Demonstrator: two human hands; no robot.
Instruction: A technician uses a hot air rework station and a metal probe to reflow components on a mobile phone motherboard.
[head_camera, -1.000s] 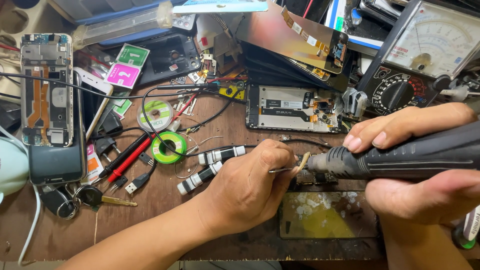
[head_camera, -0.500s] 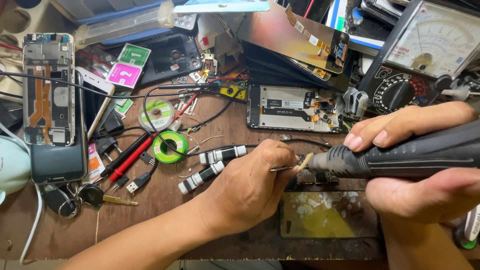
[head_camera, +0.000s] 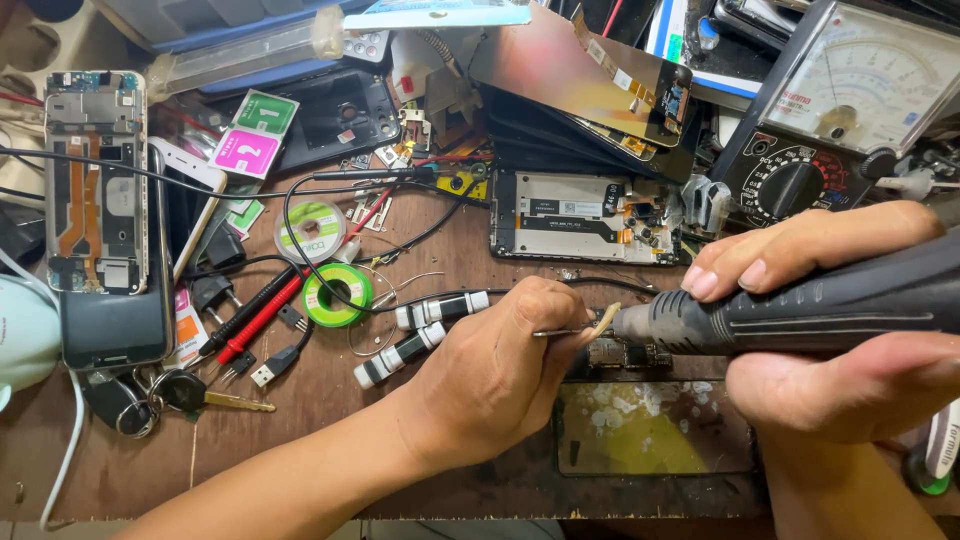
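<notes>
Right hand (head_camera: 850, 340), fingers clamped round dark ribbed rotary tool (head_camera: 800, 310), tip aimed left over small circuit board (head_camera: 625, 355) on wooden desk (head_camera: 300, 440). Left hand (head_camera: 500, 385), fingers pinched together on thin metal tweezers (head_camera: 555, 332) touching tool tip. Analog multimeter (head_camera: 850, 110) beyond, opened phone (head_camera: 585, 215) near board.

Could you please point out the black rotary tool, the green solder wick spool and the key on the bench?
black rotary tool (head_camera: 800, 310), head view, on its ribbed grip.
green solder wick spool (head_camera: 337, 294), head view, on its green rim.
key (head_camera: 238, 403), head view, on its brass blade.
</notes>
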